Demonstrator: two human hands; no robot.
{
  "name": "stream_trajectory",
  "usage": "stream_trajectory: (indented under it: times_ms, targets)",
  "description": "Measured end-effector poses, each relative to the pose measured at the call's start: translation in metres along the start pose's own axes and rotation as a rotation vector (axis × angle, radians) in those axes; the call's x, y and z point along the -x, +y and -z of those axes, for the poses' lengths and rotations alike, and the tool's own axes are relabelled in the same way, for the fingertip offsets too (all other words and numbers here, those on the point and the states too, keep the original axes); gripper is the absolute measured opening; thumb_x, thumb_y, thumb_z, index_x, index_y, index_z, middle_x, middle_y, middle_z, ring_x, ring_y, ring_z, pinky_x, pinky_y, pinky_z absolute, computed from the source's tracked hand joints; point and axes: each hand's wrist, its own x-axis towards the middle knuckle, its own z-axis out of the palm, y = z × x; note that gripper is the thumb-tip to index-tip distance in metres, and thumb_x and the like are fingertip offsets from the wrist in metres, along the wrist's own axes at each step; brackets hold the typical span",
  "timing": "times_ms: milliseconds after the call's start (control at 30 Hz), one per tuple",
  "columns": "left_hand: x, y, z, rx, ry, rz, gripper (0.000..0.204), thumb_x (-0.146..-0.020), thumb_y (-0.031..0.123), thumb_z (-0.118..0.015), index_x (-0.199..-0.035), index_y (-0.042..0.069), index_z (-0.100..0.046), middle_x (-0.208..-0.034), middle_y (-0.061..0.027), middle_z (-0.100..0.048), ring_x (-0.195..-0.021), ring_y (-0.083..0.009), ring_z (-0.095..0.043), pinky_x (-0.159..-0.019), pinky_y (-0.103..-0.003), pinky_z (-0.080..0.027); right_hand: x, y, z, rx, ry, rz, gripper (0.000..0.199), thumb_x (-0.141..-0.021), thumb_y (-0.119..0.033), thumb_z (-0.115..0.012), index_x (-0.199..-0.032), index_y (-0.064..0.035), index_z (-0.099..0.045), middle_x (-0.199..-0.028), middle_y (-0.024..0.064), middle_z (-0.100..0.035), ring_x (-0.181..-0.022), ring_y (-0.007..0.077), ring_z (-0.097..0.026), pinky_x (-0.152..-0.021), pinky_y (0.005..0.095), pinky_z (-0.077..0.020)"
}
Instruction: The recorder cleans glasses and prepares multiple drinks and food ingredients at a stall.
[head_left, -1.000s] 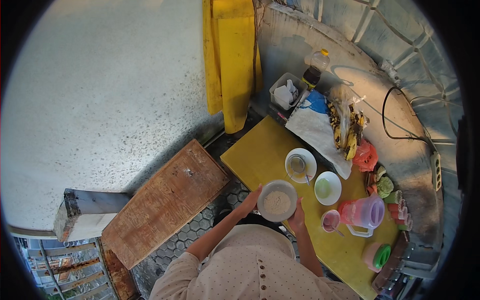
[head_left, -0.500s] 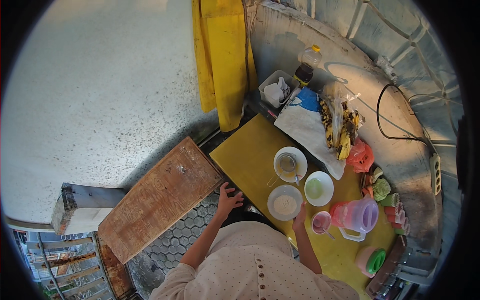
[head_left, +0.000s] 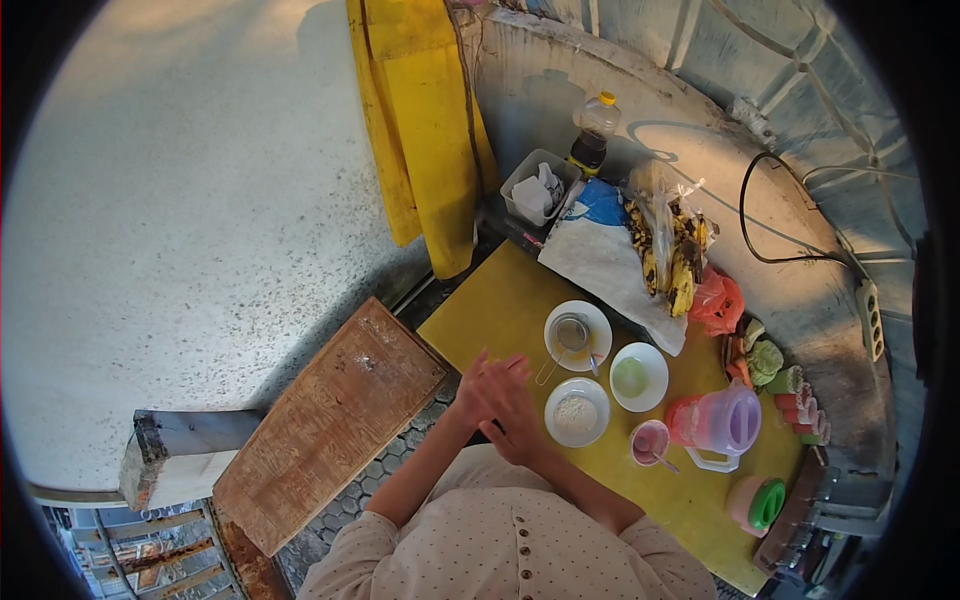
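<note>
1. Far left first: a worn wooden board (head_left: 325,420) is lying on the floor grating, well apart from everything being handled. Nothing is being touched there.

2. Next over, the left hand (head_left: 478,392) and right hand (head_left: 515,412) are being held together over the near-left edge of the yellow table (head_left: 500,300). The palms are being pressed or rubbed against each other, fingers mostly straight and close, a couple of tips slightly fanned toward the far side. Nothing is being pinched or held, as far as can be made out.

3. Just to the right of the hands, the white bowl of pale powder (head_left: 577,412) is sitting on the table, apart from the fingers but only just. This is the bit that matters: the bowl is lying to the right of both hands, and the right hand is the nearer one. Being round, it has no long axis to line up with.

4. Behind it, the white plate with a small metal strainer (head_left: 577,335) is sitting slightly farther from the fingertips.

5. Further right, the bowl of green stuff (head_left: 638,376), a small pink cup (head_left: 650,442) and a pink-and-purple jug (head_left: 722,425) are being left alone, out of easy reach.
</note>
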Motion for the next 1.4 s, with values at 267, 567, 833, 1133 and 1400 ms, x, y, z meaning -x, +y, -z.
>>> stream_trajectory:
  times_ms: [267,567,833,1133,1400]
  targets:
    - [0.036,-0.002,-0.12,-0.641,0.32,-0.46,0.063,-0.086,0.051,-0.025,-0.129,0.005,-0.032,-0.135,-0.016,-0.029,-0.129,-0.0285,-0.019,-0.103,-0.043,-0.009,-0.055,0.078,-0.027,-0.036,0.085,-0.234,0.05,-0.087,-0.047,-0.031,-0.124,-0.0164,-0.044,-0.131,0.0166,-0.035,-0.124,0.0315,-0.029,-0.096,0.0553,-0.0166]
    - [0.021,0.016,0.064,-2.483,-0.016,-1.252,0.045,-0.082,0.04,-0.042,-0.116,0.011,-0.043,-0.139,-0.0186,-0.016,-0.127,-0.0355,-0.022,-0.099,-0.056,-0.011,-0.024,0.038,-0.056,-1.315,-0.153,-0.727,0.054,-0.089,-0.048,-0.025,-0.132,-0.015,-0.031,-0.135,0.0097,-0.031,-0.126,0.022,-0.025,-0.1,0.0402,-0.0217]
    - [0.034,0.027,-0.036,-2.866,0.199,-0.553,0.071,-0.078,0.032,-0.055,-0.133,0.003,-0.021,-0.138,-0.0203,-0.017,-0.13,-0.0282,-0.016,-0.097,-0.059,-0.016,-0.04,0.042,-0.044,0.123,-0.079,0.16,0.035,-0.088,-0.031,-0.039,-0.115,-0.0142,-0.053,-0.123,0.0055,-0.046,-0.12,0.0274,-0.034,-0.1,0.043,-0.0212]
    - [0.055,0.022,-0.038,-2.475,-0.184,-0.773,0.053,-0.078,0.038,-0.055,-0.117,0.004,-0.046,-0.119,-0.0137,-0.048,-0.116,-0.0282,-0.041,-0.094,-0.05,-0.029,-0.048,0.07,-0.089,-0.265,-0.298,-0.629,0.032,-0.085,-0.022,-0.042,-0.113,-0.011,-0.052,-0.121,0.0097,-0.046,-0.111,0.0223,-0.044,-0.093,0.0317,-0.0348]
    - [0.053,0.103,0.035,-2.009,0.601,-0.599,0.034,-0.082,0.033,-0.051,-0.098,0.003,-0.056,-0.088,-0.0176,-0.059,-0.077,-0.0301,-0.06,-0.064,-0.041,-0.046,-0.054,0.009,-0.042,-0.07,-0.177,-0.253,0.039,-0.082,-0.018,-0.05,-0.119,-0.0089,-0.043,-0.118,0.013,-0.047,-0.105,0.0254,-0.047,-0.088,0.0313,-0.0372]
